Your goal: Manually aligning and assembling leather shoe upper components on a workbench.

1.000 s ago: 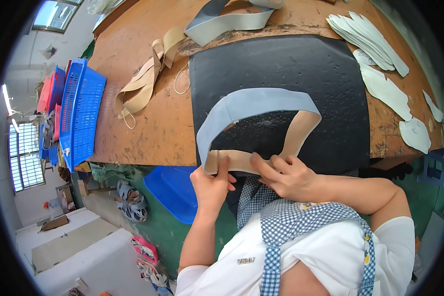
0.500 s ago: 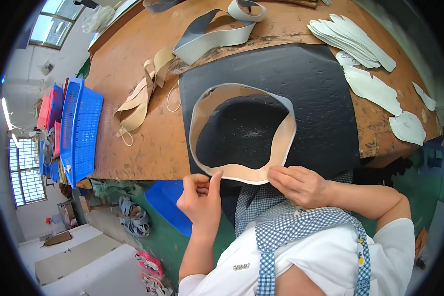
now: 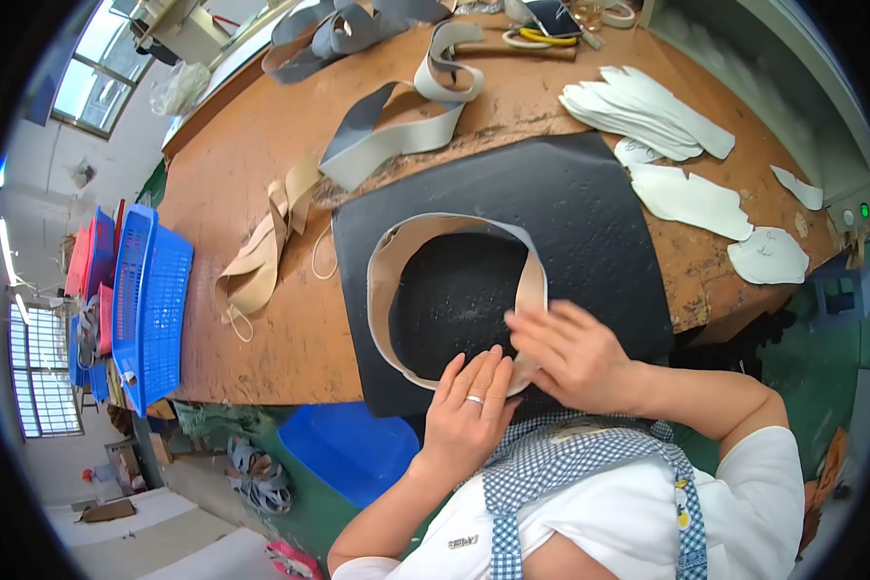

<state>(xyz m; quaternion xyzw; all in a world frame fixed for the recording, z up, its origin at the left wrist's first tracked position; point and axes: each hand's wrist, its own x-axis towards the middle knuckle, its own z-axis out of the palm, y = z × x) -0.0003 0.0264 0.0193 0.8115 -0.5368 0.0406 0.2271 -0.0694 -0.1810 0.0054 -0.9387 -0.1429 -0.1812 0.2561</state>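
Observation:
A ring-shaped band (image 3: 385,309), pale tan inside with a whitish edge, stands on a black mat (image 3: 599,222). My left hand (image 3: 469,416), wearing a ring, reaches over the band's near side with its fingers stretched out flat against it. Beside it my right hand (image 3: 575,362) lies over the near right part of the band, fingers stretched out and slightly blurred. Between them the hands hide the near right stretch of the band. Whether either thumb presses the band from outside is hidden.
Grey-white strips (image 3: 387,145) and tan strips (image 3: 261,251) lie left and beyond the mat. White cut pieces (image 3: 648,116) spread at the right. A hammer (image 3: 512,50) rests at the back. Blue baskets (image 3: 155,309) stand left; a blue tub (image 3: 348,449) sits below the table.
My left hand has gone from a raised pose at the band's near left to lying over its near side, fingers straightened. My right hand has shifted up over the rim. The view has shifted.

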